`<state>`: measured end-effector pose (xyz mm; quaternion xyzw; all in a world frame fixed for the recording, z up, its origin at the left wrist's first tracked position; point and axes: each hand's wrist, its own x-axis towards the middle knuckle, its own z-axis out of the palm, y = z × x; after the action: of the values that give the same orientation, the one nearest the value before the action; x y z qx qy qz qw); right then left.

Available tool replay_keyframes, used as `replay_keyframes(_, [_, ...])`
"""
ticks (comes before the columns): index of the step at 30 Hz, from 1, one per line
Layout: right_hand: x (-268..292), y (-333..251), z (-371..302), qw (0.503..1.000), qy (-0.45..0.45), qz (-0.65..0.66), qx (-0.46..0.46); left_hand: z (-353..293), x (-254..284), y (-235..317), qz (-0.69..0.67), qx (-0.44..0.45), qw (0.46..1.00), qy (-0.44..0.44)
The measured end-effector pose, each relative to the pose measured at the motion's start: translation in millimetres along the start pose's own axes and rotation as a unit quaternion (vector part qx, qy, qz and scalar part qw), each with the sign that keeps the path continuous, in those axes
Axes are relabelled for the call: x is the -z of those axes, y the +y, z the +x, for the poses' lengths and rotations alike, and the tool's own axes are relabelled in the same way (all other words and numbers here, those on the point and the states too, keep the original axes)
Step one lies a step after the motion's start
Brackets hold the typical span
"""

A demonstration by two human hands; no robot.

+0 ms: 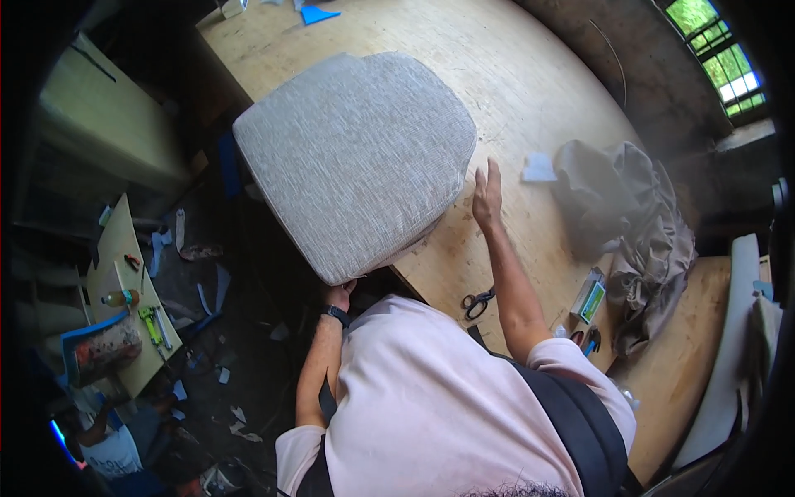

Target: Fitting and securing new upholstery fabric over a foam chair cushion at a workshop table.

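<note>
A grey fabric-covered seat cushion point(356, 157) lies on the wooden table, its left part jutting out past the table's edge. My left hand point(338, 295) is at the cushion's near corner, gripping it from below; most of its fingers are hidden beneath the fabric. Off the cushion's right side, my right hand point(488, 197) is held up with fingers stretched out and nothing in them. Black-handled scissors point(476, 305) lie on the table near my right forearm, partly hidden by it.
On the table point(497, 74) are a crumpled grey-brown cloth point(646, 240), a white scrap point(539, 168), a green and white box point(590, 296) and a blue scrap point(319, 14). A low board point(124, 248) with tools stands at left. Scraps litter the dark floor.
</note>
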<state>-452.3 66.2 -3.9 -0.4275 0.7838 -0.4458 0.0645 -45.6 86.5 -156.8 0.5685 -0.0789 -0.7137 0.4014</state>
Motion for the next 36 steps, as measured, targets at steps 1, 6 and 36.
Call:
replay_keyframes(1, [-6.9,-2.2,-18.0,0.999,-0.001,0.024,-0.044,6.1,28.6,-3.7,0.031,-0.018,0.999,0.024])
replay_keyframes(6, [-9.5,12.2,-107.2,0.972,-0.095,-0.197,0.087,4.0,124.3,-29.7,0.000,0.104,0.992,0.072])
replay_keyframes(36, [-42.8,-45.5,145.2,0.965,-0.249,-0.016,-0.082,-70.3,4.5,56.1,0.005,-0.036,0.996,-0.077])
